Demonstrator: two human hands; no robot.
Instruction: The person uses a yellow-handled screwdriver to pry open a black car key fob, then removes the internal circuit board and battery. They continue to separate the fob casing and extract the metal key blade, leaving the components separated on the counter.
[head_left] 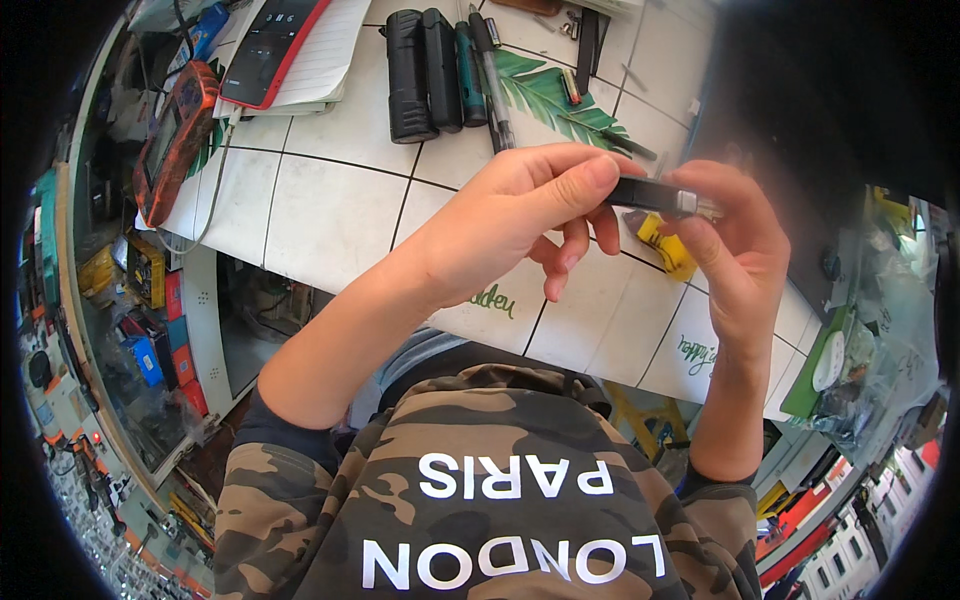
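The slim black device (645,195), raised above the white-tiled counter (335,195), looks light, stiff and somewhat slippery; its middle seems the surest hold. The left grip (525,205) pinches one end, the right grip (742,245) is narrow around the metal tip (704,208); a yellow object (675,256) shows just below.

Desk (330,200): brightly lit
Right fingers (738,190): softened a little by haze
Edges: bent round, corners left black
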